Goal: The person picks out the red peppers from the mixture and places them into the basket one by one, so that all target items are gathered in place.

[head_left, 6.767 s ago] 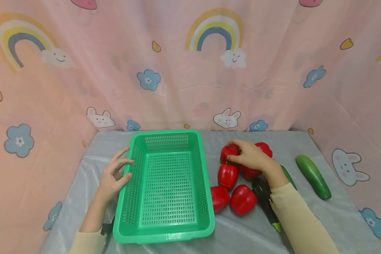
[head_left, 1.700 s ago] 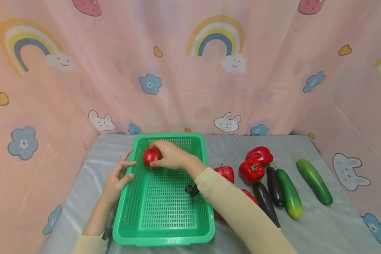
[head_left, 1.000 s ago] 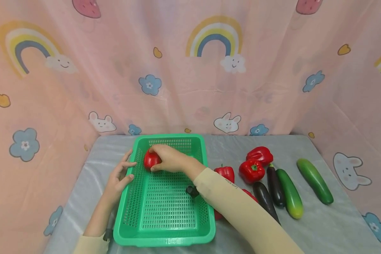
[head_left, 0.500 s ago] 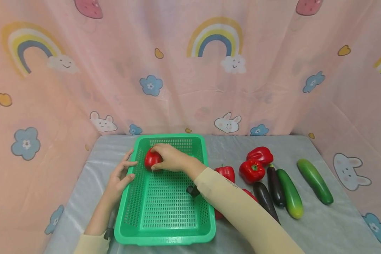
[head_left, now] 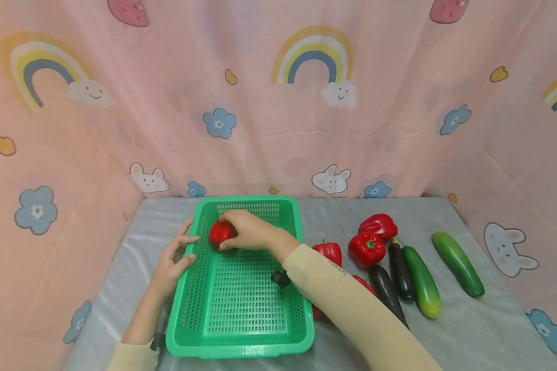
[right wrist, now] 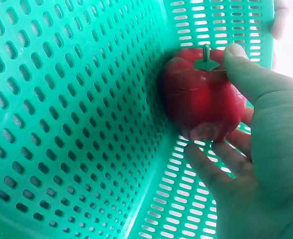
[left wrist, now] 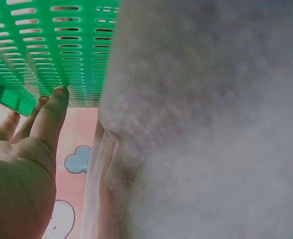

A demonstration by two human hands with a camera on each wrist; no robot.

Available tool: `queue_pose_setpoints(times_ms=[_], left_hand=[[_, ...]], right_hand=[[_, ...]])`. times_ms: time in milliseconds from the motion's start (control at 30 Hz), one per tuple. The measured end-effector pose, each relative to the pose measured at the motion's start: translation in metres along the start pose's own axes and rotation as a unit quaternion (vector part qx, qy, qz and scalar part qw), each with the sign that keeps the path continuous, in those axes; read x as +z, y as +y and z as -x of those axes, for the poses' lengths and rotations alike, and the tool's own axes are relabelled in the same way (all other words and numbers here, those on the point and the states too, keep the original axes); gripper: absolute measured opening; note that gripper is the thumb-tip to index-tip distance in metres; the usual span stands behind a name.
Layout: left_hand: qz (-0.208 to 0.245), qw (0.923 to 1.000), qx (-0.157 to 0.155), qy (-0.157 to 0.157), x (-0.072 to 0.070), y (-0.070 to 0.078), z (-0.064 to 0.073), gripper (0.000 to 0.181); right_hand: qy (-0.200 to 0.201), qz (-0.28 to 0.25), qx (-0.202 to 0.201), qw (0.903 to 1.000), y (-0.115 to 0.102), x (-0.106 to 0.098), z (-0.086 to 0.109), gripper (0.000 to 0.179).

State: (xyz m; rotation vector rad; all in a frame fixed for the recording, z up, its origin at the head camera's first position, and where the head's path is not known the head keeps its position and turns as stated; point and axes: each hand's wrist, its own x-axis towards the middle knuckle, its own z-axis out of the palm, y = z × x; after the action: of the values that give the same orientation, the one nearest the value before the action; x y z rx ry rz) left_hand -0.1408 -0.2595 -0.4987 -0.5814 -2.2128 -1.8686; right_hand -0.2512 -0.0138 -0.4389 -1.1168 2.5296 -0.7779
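My right hand point(head_left: 252, 231) holds a red bell pepper point(head_left: 218, 236) inside the green plastic basket point(head_left: 241, 351), at its far left corner. In the right wrist view the thumb lies on top of the pepper point(right wrist: 201, 102) beside its green stem, with fingers along its side and below. The pepper is against the perforated wall and floor. My left hand point(head_left: 168, 264) touches the basket's left side from outside, fingers fairly straight at the rim. The left wrist view shows its fingertips against the slotted wall point(left wrist: 62, 45).
Right of the basket lie several red bell peppers point(head_left: 367, 250), partly hidden by the right sleeve point(head_left: 348, 293). Beyond them are two dark eggplants point(head_left: 402, 273) and two green cucumber-like vegetables point(head_left: 458, 264). A grey cloth point(head_left: 487, 330) covers the table; a pink patterned curtain point(head_left: 260, 154) surrounds it.
Several seconds ago my right hand was among the peppers on the table; it has since carried one left into the basket. Over the last second both hands stay nearly still.
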Motion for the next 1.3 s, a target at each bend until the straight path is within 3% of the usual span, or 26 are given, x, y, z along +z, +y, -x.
queue_pose_setpoints(times_ms=[333,800,1033,1300], left_hand=[[-0.011,0.9999,0.012,0.000,-0.002,-0.002,0.000,0.033],[0.010,0.9998,0.014,0.008,-0.003,-0.006,0.000,0.032],[0.020,0.9997,0.011,0.007,-0.001,-0.005,-0.001,0.033],[0.026,0.9995,0.010,0.012,-0.001,-0.005,0.000,0.034]], right_hand=[[0.000,-0.010,0.010,0.9999,-0.002,-0.001,0.001,0.067],[0.019,-0.026,0.001,0.9995,-0.004,-0.009,0.002,0.065],[0.012,-0.014,0.012,0.9998,-0.011,-0.022,0.013,0.069],[0.046,-0.028,0.012,0.9985,-0.018,-0.033,0.032,0.069]])
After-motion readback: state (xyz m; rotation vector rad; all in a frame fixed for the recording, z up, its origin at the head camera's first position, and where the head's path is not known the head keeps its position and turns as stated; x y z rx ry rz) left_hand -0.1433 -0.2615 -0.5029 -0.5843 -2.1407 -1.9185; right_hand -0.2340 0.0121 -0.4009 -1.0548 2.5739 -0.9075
